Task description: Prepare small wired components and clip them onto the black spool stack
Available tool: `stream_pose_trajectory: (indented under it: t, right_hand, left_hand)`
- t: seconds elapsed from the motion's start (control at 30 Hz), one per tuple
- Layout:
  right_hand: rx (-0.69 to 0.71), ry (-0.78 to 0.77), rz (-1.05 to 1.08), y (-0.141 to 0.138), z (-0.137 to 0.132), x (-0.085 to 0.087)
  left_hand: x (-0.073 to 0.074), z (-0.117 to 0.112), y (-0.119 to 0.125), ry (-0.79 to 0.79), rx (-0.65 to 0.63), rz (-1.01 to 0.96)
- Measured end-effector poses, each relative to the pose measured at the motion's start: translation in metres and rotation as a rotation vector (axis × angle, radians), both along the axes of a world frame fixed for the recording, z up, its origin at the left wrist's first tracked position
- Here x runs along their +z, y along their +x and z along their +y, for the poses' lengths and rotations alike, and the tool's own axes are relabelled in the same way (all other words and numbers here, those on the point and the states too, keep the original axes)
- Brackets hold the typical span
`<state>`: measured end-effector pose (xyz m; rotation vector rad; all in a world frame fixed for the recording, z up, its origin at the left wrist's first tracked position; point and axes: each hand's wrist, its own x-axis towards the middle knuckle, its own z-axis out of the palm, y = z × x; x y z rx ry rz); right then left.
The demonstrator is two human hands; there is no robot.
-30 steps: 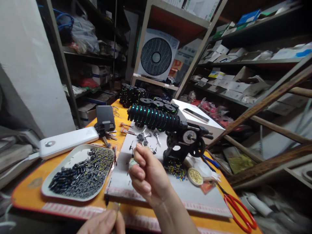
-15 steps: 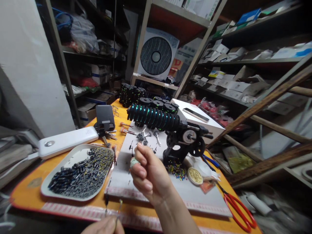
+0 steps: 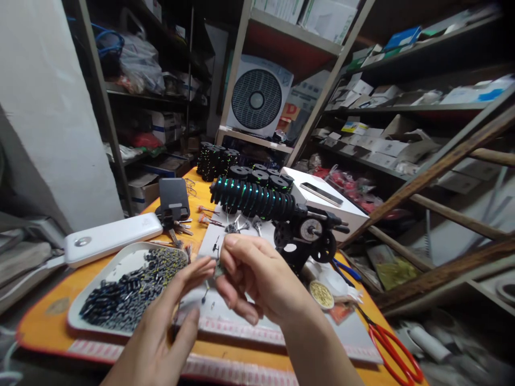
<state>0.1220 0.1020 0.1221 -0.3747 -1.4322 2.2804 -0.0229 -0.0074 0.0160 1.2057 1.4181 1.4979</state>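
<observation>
My left hand (image 3: 167, 316) is at the lower left, in front of the tray, with fingers stretched and thumb apart. Its fingertips come close to my right hand (image 3: 261, 279), which is raised over the grey-white board (image 3: 237, 320). The right fingers are curled together; what they pinch, if anything, is hidden. Something pale green shows at those fingers, too unclear to name. Just below, between the two hands, is a thin piece with a small dark end (image 3: 204, 299). Behind the right hand stands a black holder (image 3: 298, 233) with a ridged black and teal roll of spools (image 3: 253, 198).
A cream tray (image 3: 72, 316) of small dark and yellow-tipped parts is at left, beside a white power bank (image 3: 112, 238). Red-handled scissors (image 3: 396, 354), a dish of pale beads (image 3: 321, 294) and a white box with a phone (image 3: 322, 193) are at right. Black spools (image 3: 217, 161) stand behind.
My left hand has risen from the bottom edge toward the right hand, and its pinched fingers have opened out. The right hand has turned slightly, staying over the board.
</observation>
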Motion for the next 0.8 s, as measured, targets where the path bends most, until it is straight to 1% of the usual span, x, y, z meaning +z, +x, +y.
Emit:
stream_pose_trajectory:
  t: [0.03, 0.07, 0.1, 0.17, 0.23, 0.33, 0.4, 0.5, 0.57, 0.67, 0.8]
  right_hand:
    - [0.01, 0.008, -0.002, 0.0, 0.0, 0.002]
    - [0.014, 0.012, -0.004, 0.0, 0.001, 0.004]
    - [0.013, 0.011, -0.004, 0.0, 0.001, 0.005]
    - [0.005, 0.003, -0.003, -0.001, 0.0, 0.006]
    - [-0.02, -0.038, 0.004, -0.002, 0.0, 0.004]
    - [-0.071, -0.137, 0.013, -0.004, -0.001, -0.005]
    - [-0.084, -0.188, 0.01, -0.007, -0.002, -0.014]
    - [-0.058, -0.231, -0.004, -0.013, -0.003, -0.026]
    - [-0.032, -0.25, -0.007, -0.016, -0.004, -0.031]
    - [-0.001, -0.268, -0.011, -0.02, -0.005, -0.034]
    - [-0.015, -0.275, -0.02, -0.02, -0.005, -0.034]
  left_hand:
    - [0.009, 0.006, 0.001, 0.048, 0.043, 0.041]
    - [0.018, 0.011, 0.003, 0.087, 0.049, 0.038]
    - [0.026, 0.015, 0.006, 0.11, 0.055, -0.011]
    - [0.039, 0.022, 0.012, 0.119, -0.031, -0.15]
    - [0.045, 0.026, 0.017, 0.112, -0.138, -0.258]
    - [0.04, 0.023, 0.018, 0.077, -0.244, -0.381]
    - [0.033, 0.016, 0.017, -0.001, -0.284, -0.512]
    - [0.023, 0.006, 0.016, -0.111, -0.299, -0.712]
    - [0.019, 0.002, 0.014, -0.121, -0.298, -0.803]
    - [0.015, -0.001, 0.013, -0.106, -0.308, -0.876]
    - [0.016, -0.008, 0.015, -0.122, -0.322, -0.89]
